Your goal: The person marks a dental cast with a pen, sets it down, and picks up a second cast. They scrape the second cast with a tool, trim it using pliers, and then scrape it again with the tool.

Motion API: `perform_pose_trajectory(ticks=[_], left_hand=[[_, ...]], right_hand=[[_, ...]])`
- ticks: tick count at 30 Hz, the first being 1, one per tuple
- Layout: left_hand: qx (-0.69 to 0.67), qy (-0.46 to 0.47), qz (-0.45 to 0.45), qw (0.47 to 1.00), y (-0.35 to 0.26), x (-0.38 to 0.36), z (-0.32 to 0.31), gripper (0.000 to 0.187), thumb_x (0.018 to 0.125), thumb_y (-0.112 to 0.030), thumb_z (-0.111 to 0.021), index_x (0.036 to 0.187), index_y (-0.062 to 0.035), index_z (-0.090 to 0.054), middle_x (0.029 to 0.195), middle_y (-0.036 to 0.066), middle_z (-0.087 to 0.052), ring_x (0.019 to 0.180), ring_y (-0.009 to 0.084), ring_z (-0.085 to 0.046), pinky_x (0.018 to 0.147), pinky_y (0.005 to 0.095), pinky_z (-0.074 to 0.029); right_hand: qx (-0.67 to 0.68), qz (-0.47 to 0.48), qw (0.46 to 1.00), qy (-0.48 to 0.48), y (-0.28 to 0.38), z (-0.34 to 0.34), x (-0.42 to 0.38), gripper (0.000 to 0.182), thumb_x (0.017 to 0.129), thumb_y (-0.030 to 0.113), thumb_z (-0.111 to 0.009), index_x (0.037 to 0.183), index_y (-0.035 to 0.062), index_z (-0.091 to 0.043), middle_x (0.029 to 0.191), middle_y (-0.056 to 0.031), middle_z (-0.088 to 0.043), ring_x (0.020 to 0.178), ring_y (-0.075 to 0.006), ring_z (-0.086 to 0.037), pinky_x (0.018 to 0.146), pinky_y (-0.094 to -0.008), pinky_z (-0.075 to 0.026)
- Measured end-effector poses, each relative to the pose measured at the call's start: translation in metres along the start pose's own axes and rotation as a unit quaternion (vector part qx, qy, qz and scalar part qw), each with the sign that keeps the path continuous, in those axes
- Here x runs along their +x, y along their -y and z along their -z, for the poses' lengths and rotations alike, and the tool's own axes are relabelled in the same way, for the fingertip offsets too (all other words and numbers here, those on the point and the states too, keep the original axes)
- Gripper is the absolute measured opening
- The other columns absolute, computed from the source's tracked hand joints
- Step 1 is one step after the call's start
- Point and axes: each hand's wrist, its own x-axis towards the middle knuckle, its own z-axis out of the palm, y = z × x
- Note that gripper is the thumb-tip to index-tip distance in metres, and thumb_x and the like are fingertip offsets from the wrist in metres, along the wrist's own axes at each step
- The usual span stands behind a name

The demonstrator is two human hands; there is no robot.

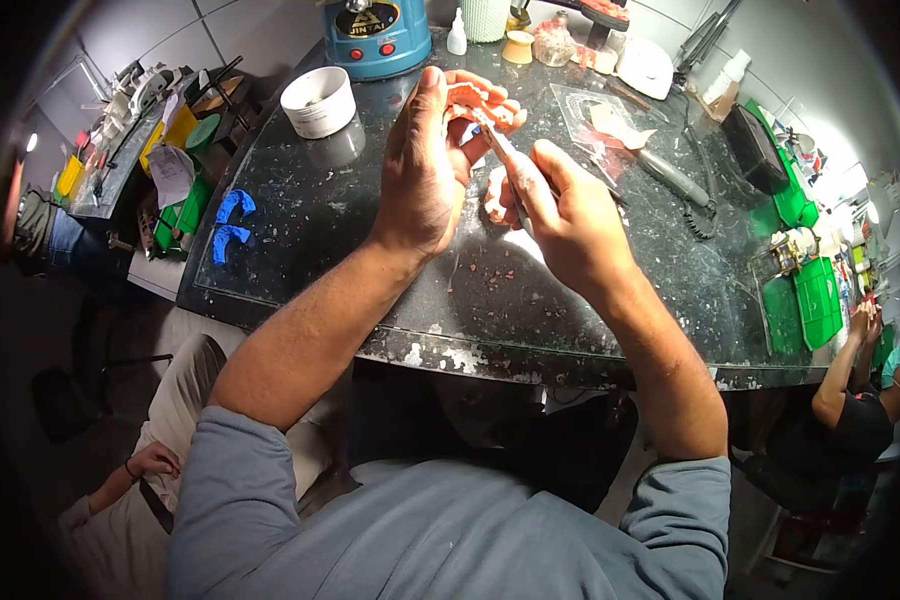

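Note:
My left hand is raised over the dark bench and holds a pinkish-orange dental model, its fingers wrapped behind it. A slim carving tool is gripped in my right hand, its tip touching or very near the model. Below, on the bench between my hands, lies a second pale pink dental piece, partly covered by my right hand. Small reddish crumbs are scattered on the bench nearer to me.
Blue arch-shaped pieces lie at the left, a white bowl and blue machine behind. A grey handpiece and green trays are at the right. People sit at lower left and far right.

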Motion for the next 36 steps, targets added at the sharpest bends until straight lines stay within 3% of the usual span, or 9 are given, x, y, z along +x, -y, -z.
perform_pose_trajectory(ticks=[8,10,13,18,20,26,28,30,36], left_hand=[[0.012,-0.016,-0.009,1.000,-0.001,0.001,-0.001,0.046,0.105,-0.042,-0.035,0.110,-0.0008,-0.054,0.104,0.014,-0.063,0.103,0.0259,-0.064,0.098,0.0428,-0.050],[0.013,-0.022,-0.010,1.000,-0.002,0.002,0.000,0.047,0.104,-0.043,-0.035,0.109,-0.0008,-0.055,0.104,0.014,-0.063,0.103,0.0258,-0.064,0.098,0.0428,-0.050],[-0.030,-0.053,0.035,0.998,-0.001,0.003,0.002,0.046,0.104,-0.042,-0.037,0.106,-0.0008,-0.056,0.104,0.013,-0.063,0.103,0.0253,-0.064,0.096,0.0420,-0.051],[-0.039,-0.074,0.038,0.996,0.002,0.008,0.011,0.023,0.097,-0.014,-0.057,0.112,0.0040,-0.056,0.110,0.016,-0.063,0.109,0.0277,-0.063,0.102,0.0392,-0.050],[-0.057,-0.078,0.040,0.994,-0.001,0.010,0.015,0.026,0.094,-0.003,-0.057,0.118,0.0065,-0.054,0.116,0.019,-0.062,0.113,0.0305,-0.061,0.105,0.0381,-0.049],[0.020,0.050,0.042,0.998,-0.011,0.004,0.000,0.040,0.097,-0.009,-0.056,0.134,0.0023,-0.046,0.120,0.020,-0.061,0.110,0.0286,-0.063,0.099,0.0358,-0.052],[0.045,0.050,0.043,0.997,-0.011,0.004,-0.003,0.036,0.098,-0.012,-0.055,0.131,0.0011,-0.048,0.120,0.021,-0.061,0.107,0.0278,-0.065,0.096,0.0356,-0.054],[0.062,0.042,0.018,0.997,-0.009,0.004,-0.003,0.024,0.097,-0.013,-0.058,0.118,-0.0009,-0.054,0.109,0.014,-0.066,0.100,0.0213,-0.067,0.092,0.0327,-0.056],[0.127,0.033,-0.045,0.990,-0.002,0.003,-0.002,0.022,0.098,-0.014,-0.056,0.117,-0.0032,-0.050,0.105,0.011,-0.064,0.098,0.0199,-0.066,0.090,0.0331,-0.056]], right_hand=[[-0.076,0.072,0.993,-0.049,-0.005,-0.002,0.000,0.021,0.097,0.021,-0.057,0.089,0.0018,-0.052,0.070,-0.0159,-0.064,0.064,-0.0336,-0.065,0.060,-0.0408,-0.050],[-0.100,0.069,0.992,-0.030,-0.003,0.000,0.001,0.023,0.099,0.021,-0.053,0.089,0.0005,-0.056,0.080,-0.0142,-0.068,0.074,-0.0220,-0.069,0.068,-0.0328,-0.052],[-0.129,0.056,0.990,0.008,-0.002,0.014,0.008,0.024,0.099,0.022,-0.055,0.090,0.0001,-0.056,0.080,-0.0136,-0.068,0.075,-0.0207,-0.068,0.069,-0.0333,-0.052],[-0.104,0.039,0.991,0.081,-0.016,0.037,0.016,0.024,0.099,0.022,-0.054,0.094,-0.0012,-0.061,0.082,-0.0095,-0.065,0.078,-0.0133,-0.060,0.073,-0.0282,-0.048],[-0.112,0.126,0.986,0.011,-0.021,0.041,0.020,0.027,0.097,0.025,-0.057,0.088,-0.0011,-0.058,0.075,-0.0166,-0.063,0.065,-0.0262,-0.061,0.063,-0.0359,-0.048],[-0.149,0.208,0.956,-0.146,-0.025,0.042,0.027,0.025,0.095,0.022,-0.061,0.085,-0.0007,-0.061,0.069,-0.0120,-0.060,0.063,-0.0244,-0.056,0.062,-0.0353,-0.045],[-0.219,0.274,0.916,-0.193,-0.023,0.041,0.026,0.025,0.094,0.022,-0.062,0.083,-0.0005,-0.061,0.068,-0.0113,-0.058,0.062,-0.0246,-0.053,0.061,-0.0359,-0.044],[-0.084,0.167,0.968,-0.165,-0.016,0.038,0.019,0.023,0.093,0.021,-0.064,0.082,0.0008,-0.061,0.068,-0.0102,-0.056,0.058,-0.0242,-0.049,0.058,-0.0358,-0.041],[-0.188,0.264,0.923,-0.209,-0.016,0.029,0.018,0.016,0.090,0.019,-0.067,0.088,0.0055,-0.059,0.081,-0.0105,-0.062,0.071,-0.0268,-0.062,0.063,-0.0367,-0.050]])
